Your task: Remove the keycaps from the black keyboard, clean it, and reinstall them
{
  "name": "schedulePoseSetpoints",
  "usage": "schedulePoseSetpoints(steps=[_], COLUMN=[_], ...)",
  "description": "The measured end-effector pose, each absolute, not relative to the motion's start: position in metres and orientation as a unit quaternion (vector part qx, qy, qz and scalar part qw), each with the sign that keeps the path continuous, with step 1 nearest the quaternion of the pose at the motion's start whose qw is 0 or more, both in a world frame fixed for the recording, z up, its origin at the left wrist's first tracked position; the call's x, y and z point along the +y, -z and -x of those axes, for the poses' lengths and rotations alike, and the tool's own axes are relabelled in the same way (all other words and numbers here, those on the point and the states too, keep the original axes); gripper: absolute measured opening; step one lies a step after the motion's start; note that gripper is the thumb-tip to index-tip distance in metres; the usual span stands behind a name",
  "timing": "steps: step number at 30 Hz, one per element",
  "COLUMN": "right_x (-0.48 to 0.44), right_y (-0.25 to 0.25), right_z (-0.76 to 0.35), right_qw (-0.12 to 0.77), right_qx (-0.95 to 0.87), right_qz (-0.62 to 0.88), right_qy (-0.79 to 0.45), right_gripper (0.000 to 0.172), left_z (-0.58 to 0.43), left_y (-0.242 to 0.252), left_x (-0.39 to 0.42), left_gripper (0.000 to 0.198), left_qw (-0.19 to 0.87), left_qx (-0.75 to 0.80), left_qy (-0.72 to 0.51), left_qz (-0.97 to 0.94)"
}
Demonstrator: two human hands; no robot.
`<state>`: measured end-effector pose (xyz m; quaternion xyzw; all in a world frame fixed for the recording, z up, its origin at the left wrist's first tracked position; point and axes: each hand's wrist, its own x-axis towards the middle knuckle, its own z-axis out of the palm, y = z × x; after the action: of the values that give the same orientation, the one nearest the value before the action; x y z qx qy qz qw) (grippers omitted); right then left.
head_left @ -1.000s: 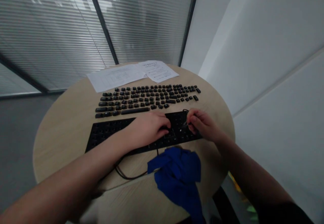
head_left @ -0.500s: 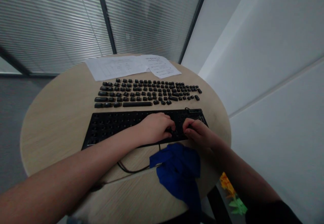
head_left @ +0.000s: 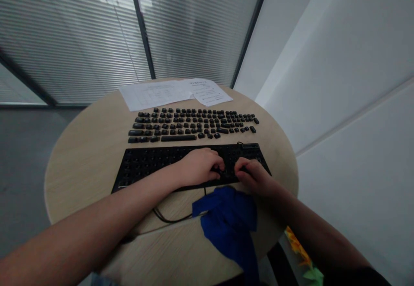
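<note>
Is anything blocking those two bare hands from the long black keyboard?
Nothing visible: the bare left hand and bare right hand are both over the long black keyboard. The crumpled blue cloth lies nearer the person, not between them.

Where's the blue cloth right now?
In the head view, the blue cloth lies right of centre on the near part of the table, just below the keyboard and beside the black cable.

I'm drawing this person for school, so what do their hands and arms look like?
The left hand and right hand wear no gloves, and no watch shows. The left arm has no sleeve in view; a dark sleeve shows higher up the right arm.
</note>
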<state>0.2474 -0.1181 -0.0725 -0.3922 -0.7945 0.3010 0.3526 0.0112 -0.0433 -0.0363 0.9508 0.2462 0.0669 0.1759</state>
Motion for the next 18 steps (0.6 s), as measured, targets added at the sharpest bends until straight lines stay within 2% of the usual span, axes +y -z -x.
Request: schedulePoseSetpoints(steps=[4, 9, 13, 18], right_x=[-0.119, -0.118, -0.116, -0.117], right_y=[0.082, 0.090, 0.088, 0.086], right_z=[-0.250, -0.248, -0.247, -0.250], right_qw=[0.380, 0.506, 0.504, 0.525], right_qx=[-0.725, -0.613, -0.619, -0.640], right_qz=[0.411, 0.413, 0.398, 0.375], right_qy=[-0.401, -0.445, -0.451, -0.417], right_gripper=[0.029, 0.039, 0.040, 0.039], left_z=[-0.012, -0.011, -0.010, -0.019], left_y=[0.036, 0.035, 0.026, 0.009], left_x=[-0.043, -0.043, -0.046, -0.058], left_gripper=[0.018, 0.019, 0.021, 0.010], left_qw=[0.184, 0.187, 0.236, 0.288], left_qx=[0.249, 0.249, 0.270, 0.270], left_qy=[-0.065, -0.060, -0.094, -0.146], left_qz=[-0.949, -0.948, -0.929, -0.907])
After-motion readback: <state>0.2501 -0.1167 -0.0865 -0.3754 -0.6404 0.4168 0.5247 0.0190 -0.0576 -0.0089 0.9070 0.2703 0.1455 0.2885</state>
